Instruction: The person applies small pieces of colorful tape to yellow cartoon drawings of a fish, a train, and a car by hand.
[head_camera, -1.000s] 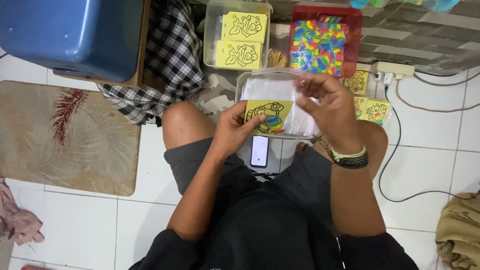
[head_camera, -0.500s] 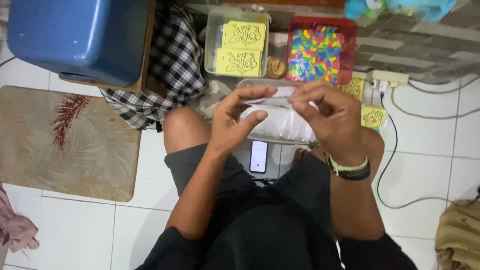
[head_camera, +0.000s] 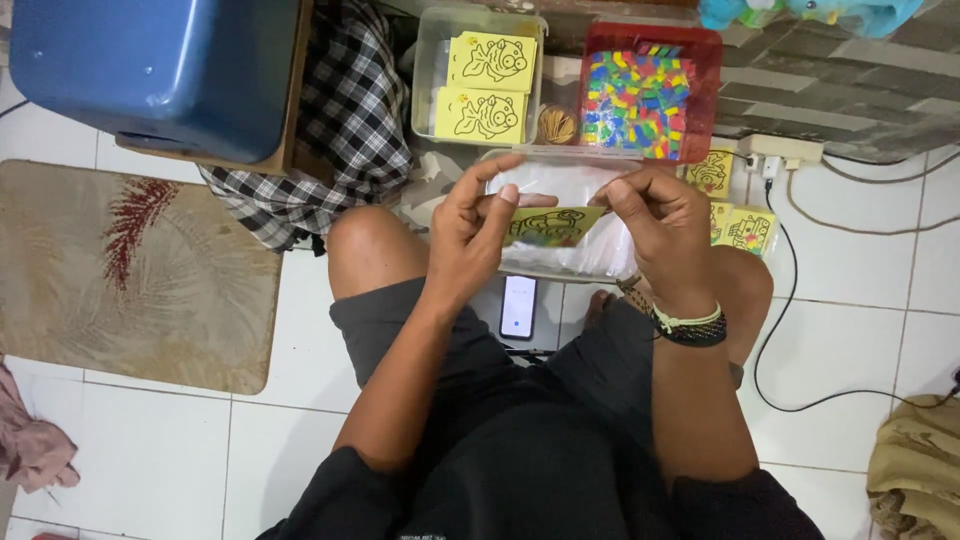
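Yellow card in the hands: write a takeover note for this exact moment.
Left hand pinches the left end of the yellow picture card; right hand pinches its right end.
The card is tilted nearly edge-on above a clear tray of plastic sleeves.
Clear tub ahead holds two more yellow cards; red tub holds small coloured pieces. More cards lie to the right. Phone on the floor between the legs.
Done: this card shows colouring.
Left: cannot tell whether it is sleeved.

Both forearms are reaching forward over the bent knees. The left hand (head_camera: 470, 235) and right hand (head_camera: 655, 225) are facing each other, fingers (head_camera: 500, 170) curling inward, apparently pinching something between them. The right wrist is wearing braided bands.
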